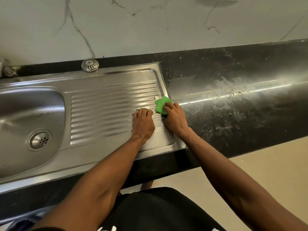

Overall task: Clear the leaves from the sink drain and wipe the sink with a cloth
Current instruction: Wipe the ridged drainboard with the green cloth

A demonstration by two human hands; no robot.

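Note:
A stainless steel sink (20, 104) with a ribbed drainboard (106, 105) fills the left half of the counter. Its round drain (40, 140) sits low in the basin, and no leaves show in it. My right hand (175, 120) grips a crumpled green cloth (161, 104) at the right edge of the drainboard. Beside it, my left hand (143, 124) rests on the ribs with its fingers curled under and holds nothing.
A loose metal strainer cap (90, 65) lies on the back rim of the sink. Black stone counter (241, 90) with pale wet smears and specks extends to the right. A marble-patterned wall rises behind. Beige floor shows at the lower right.

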